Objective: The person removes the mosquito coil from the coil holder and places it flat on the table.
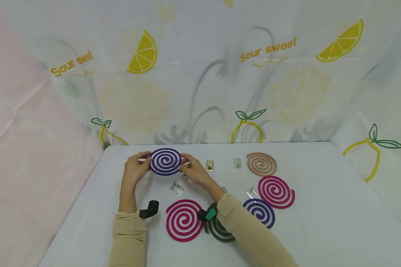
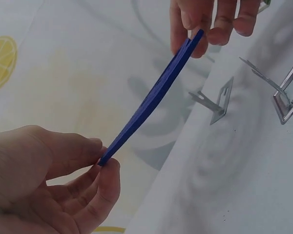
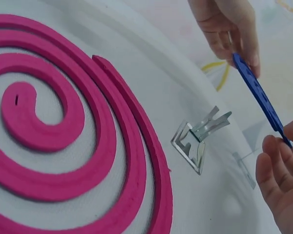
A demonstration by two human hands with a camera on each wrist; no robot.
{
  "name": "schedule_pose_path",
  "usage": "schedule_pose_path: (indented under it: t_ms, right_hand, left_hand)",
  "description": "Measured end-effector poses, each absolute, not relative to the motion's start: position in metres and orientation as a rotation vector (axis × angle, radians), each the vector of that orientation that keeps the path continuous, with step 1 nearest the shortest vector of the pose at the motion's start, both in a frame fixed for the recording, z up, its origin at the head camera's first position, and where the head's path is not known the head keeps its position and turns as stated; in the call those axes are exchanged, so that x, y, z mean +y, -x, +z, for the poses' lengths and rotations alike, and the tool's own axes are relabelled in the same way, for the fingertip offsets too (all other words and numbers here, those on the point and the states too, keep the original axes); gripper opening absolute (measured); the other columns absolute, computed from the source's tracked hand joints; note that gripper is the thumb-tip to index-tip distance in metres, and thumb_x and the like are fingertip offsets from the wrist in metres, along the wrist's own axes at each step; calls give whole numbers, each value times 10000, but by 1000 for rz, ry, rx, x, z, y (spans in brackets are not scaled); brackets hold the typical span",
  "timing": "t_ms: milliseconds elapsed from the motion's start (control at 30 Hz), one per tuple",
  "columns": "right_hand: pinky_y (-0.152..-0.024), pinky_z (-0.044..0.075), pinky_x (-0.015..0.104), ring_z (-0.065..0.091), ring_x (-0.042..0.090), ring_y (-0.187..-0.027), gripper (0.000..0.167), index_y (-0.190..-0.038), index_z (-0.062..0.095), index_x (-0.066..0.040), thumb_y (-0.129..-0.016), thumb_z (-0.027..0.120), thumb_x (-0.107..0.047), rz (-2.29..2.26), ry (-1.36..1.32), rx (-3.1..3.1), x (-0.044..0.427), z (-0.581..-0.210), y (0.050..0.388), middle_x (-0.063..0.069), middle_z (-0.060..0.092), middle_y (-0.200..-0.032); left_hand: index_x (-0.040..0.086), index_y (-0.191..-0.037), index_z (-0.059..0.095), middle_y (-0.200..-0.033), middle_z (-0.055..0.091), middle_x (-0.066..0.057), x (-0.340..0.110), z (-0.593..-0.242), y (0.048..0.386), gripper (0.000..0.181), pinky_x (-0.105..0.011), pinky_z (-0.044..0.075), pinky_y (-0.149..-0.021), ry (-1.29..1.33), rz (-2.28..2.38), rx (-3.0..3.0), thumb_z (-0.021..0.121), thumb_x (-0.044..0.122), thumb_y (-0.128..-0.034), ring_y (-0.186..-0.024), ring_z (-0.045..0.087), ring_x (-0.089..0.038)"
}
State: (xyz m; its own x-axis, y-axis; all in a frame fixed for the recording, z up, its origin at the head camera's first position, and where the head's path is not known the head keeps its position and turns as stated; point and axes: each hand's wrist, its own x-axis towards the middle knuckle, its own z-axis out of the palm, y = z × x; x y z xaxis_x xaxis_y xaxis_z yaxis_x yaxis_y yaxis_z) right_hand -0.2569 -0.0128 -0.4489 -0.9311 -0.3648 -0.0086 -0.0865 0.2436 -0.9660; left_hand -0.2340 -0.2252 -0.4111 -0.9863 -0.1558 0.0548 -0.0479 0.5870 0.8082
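Both hands hold a dark blue mosquito coil [image 1: 166,160] above the far left part of the table. My left hand [image 1: 135,171] pinches its left edge between thumb and fingers. On the opposite edge, the right hand [image 1: 197,171] pinches it the same way. Seen nearly edge-on in the left wrist view, the coil [image 2: 158,95] looks thin and slightly bowed. Below it on the table lies a metal coil stand [image 1: 177,188], its prongs bent up in the right wrist view. A pink coil [image 1: 185,218] lies flat nearer the front.
Beside the pink coil is a dark green coil [image 1: 217,234], partly under the right forearm. To the right lie another blue coil [image 1: 260,214], a second pink coil [image 1: 274,190] and a tan coil [image 1: 261,164]. More metal stands [image 1: 238,163] are scattered about. A printed cloth [image 1: 194,92] hangs behind.
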Motion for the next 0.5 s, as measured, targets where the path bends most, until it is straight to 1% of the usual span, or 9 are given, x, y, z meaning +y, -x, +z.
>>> schedule_pose_path:
  t_ms: [133, 233, 333, 367, 467, 500]
  right_hand:
    - [-751, 545, 300, 630, 187, -862, 463, -1379, 440, -79, -924, 518, -50, -1829, 400, 2222, -14, -447, 254, 180, 565, -1164]
    - [-777, 554, 339, 644, 230, -860, 451, -1369, 436, -30, -923, 505, -22, -1876, 373, 2169, -14, -437, 248, 218, 555, -1153]
    - [-756, 554, 310, 640, 182, -792, 439, -1347, 453, -31, -913, 513, -13, -1912, 338, 2138, -15, -435, 244, 199, 561, -1116]
    - [-743, 555, 300, 634, 162, -767, 436, -1339, 457, -27, -907, 516, -8, -1918, 333, 2138, -16, -434, 243, 196, 563, -1101]
    - [-705, 547, 255, 604, 92, -710, 426, -1320, 471, -53, -900, 532, -8, -1950, 324, 2118, -19, -439, 243, 172, 570, -1075]
    - [-708, 550, 262, 608, 97, -712, 428, -1322, 465, -48, -901, 533, -6, -1956, 333, 2109, -19, -439, 242, 182, 572, -1078]
  left_hand:
    - [-5, -1251, 576, -1192, 604, -238, -230, -409, 231, 339, -208, 539, -667, -170, -1354, -2704, 518, 140, -951, -885, 686, -256]
    - [-13, -1228, 586, -1172, 608, -245, -234, -406, 229, 323, -215, 548, -675, -156, -1361, -2722, 521, 142, -952, -835, 685, -200]
    - [-15, -1226, 578, -1173, 600, -240, -239, -403, 226, 327, -186, 531, -674, -140, -1383, -2758, 521, 157, -954, -798, 673, -133]
    - [-14, -1233, 572, -1178, 595, -239, -240, -402, 225, 334, -193, 528, -689, -136, -1386, -2772, 520, 164, -955, -799, 672, -124]
    - [6, -1276, 543, -1190, 574, -221, -243, -399, 222, 367, -238, 517, -745, -130, -1387, -2821, 510, 194, -962, -825, 670, -134]
    - [15, -1291, 532, -1192, 567, -214, -244, -398, 221, 380, -257, 517, -764, -128, -1381, -2840, 508, 207, -964, -842, 671, -148]
